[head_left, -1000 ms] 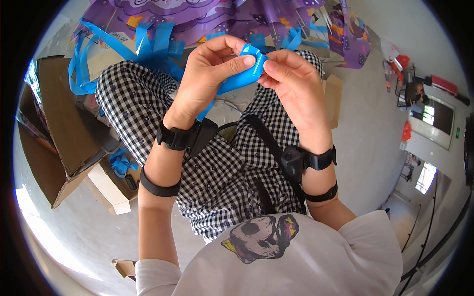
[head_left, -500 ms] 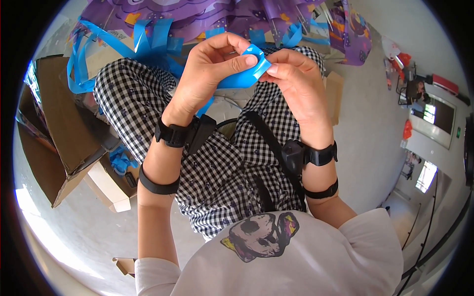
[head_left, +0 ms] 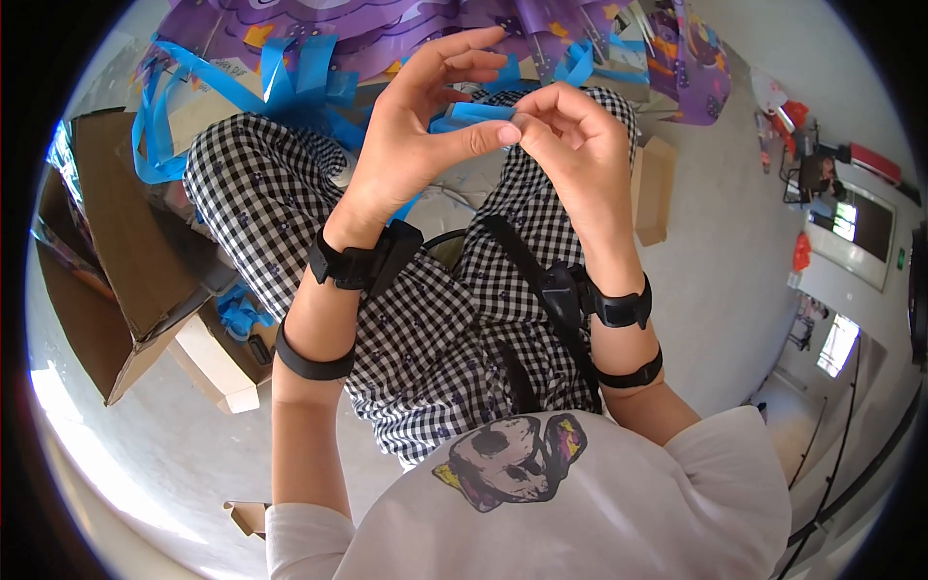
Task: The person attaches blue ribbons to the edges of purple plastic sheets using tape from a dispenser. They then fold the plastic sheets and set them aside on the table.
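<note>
The right hand (head_left: 578, 159) pinched the right end of a blue strip (head_left: 476, 113) in the air between the checkered knees (head_left: 237, 159); the left hand (head_left: 411, 126) was spread wide, thumb along the strip's near edge.

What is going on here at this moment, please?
A person is handling a glossy blue strip. The right hand appears to pinch its end, while the left hand is open, close beside it. More blue ribbons lie ahead, by a patterned purple sheet, and an open cardboard box stands at the person's left.
</note>
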### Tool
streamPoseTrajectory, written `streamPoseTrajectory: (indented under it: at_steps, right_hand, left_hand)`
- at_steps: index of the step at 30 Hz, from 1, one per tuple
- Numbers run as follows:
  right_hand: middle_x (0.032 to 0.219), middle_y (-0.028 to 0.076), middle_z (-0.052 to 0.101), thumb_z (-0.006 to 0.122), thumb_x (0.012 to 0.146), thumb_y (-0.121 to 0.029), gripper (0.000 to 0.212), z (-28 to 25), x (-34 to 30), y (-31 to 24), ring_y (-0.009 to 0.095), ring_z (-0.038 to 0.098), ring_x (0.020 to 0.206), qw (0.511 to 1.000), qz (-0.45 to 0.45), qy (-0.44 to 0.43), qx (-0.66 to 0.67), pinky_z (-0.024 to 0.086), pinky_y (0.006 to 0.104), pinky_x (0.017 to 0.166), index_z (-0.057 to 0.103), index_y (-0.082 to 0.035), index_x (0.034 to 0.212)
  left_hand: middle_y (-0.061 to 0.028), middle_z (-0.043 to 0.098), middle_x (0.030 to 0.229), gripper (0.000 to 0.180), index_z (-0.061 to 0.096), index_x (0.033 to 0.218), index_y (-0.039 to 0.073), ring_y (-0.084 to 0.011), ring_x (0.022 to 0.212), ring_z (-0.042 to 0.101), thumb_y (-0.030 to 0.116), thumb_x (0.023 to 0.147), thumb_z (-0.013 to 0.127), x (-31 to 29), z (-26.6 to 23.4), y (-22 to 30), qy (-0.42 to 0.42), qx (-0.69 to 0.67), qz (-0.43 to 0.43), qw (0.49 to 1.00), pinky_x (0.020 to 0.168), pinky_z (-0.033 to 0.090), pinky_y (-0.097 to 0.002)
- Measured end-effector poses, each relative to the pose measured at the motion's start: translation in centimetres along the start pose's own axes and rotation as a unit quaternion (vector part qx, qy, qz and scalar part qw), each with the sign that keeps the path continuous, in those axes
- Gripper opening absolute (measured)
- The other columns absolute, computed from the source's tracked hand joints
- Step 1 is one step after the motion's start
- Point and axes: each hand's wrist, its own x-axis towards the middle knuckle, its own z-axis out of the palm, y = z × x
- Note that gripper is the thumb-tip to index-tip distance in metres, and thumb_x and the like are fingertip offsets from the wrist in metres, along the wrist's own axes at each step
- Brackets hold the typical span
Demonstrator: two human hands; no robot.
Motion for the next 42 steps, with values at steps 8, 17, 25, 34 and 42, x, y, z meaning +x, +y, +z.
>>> streamPoseTrajectory:
  at_steps: [8, 17, 25, 34, 42]
  right_hand:
    - [0.082, 0.004, 0.069, 0.056, 0.090, -0.015, 0.015, -0.9, 0.2, 0.3, 0.012, 0.067, 0.076, 0.982, 0.095, 0.001, 0.162, 0.045, 0.0234, 0.069, 0.064, -0.002, 0.090]
    - [0.076, 0.006, 0.068, 0.054, 0.091, -0.018, 0.020, -1.4, 1.0, 2.0, 0.016, 0.065, 0.068, 0.979, 0.100, 0.032, 0.176, 0.048, 0.0272, 0.064, 0.063, -0.001, 0.088]
    - [0.068, 0.013, 0.062, 0.063, 0.074, -0.008, 0.007, -0.3, -0.1, 13.6, 0.029, 0.064, 0.065, 0.808, -0.088, -0.116, -0.571, 0.045, 0.0403, 0.050, 0.062, -0.005, 0.068]
    - [0.097, 0.013, 0.067, 0.049, 0.094, -0.007, 0.016, -1.3, 5.1, 8.3, 0.025, 0.066, 0.089, 0.980, -0.055, 0.004, -0.192, 0.051, 0.0354, 0.075, 0.061, 0.001, 0.100]
    - [0.105, 0.010, 0.068, 0.053, 0.095, -0.009, 0.020, 1.0, 11.1, 9.7, 0.018, 0.065, 0.099, 0.984, 0.084, -0.159, -0.015, 0.050, 0.0300, 0.083, 0.059, 0.001, 0.112]
  left_hand:
    - [-0.0029, 0.063, 0.116, 0.032, 0.072, 0.107, 0.009, -0.0133, 0.104, 0.056, 0.004, 0.076, 0.079, -0.5, -0.7, -0.5, -0.051, 0.043, 0.030, 0.997, 0.088, 0.046, -0.0276]
    - [-0.0083, 0.059, 0.130, 0.018, 0.076, 0.091, 0.007, -0.0181, 0.116, 0.055, 0.004, 0.073, 0.079, -0.1, -1.4, 0.6, -0.059, 0.121, 0.045, 0.990, 0.100, 0.040, -0.0346]
    - [-0.0216, 0.062, 0.118, 0.015, 0.068, 0.091, 0.003, -0.0334, 0.106, 0.063, 0.016, 0.085, 0.068, -1.1, -6.9, 1.3, -0.143, -0.399, 0.051, 0.904, 0.099, 0.043, -0.0522]
    - [-0.0095, 0.070, 0.089, 0.016, 0.064, 0.102, 0.000, -0.0161, 0.078, 0.068, 0.012, 0.092, 0.064, -0.8, -0.4, 1.1, -0.132, -0.124, -0.336, 0.924, 0.068, 0.055, -0.0267]
    - [-0.0140, 0.060, 0.099, 0.017, 0.063, 0.090, 0.001, -0.0304, 0.093, 0.058, 0.007, 0.076, 0.069, -0.8, 3.5, -7.5, -0.060, 0.470, 0.075, 0.878, 0.078, 0.049, -0.0396]
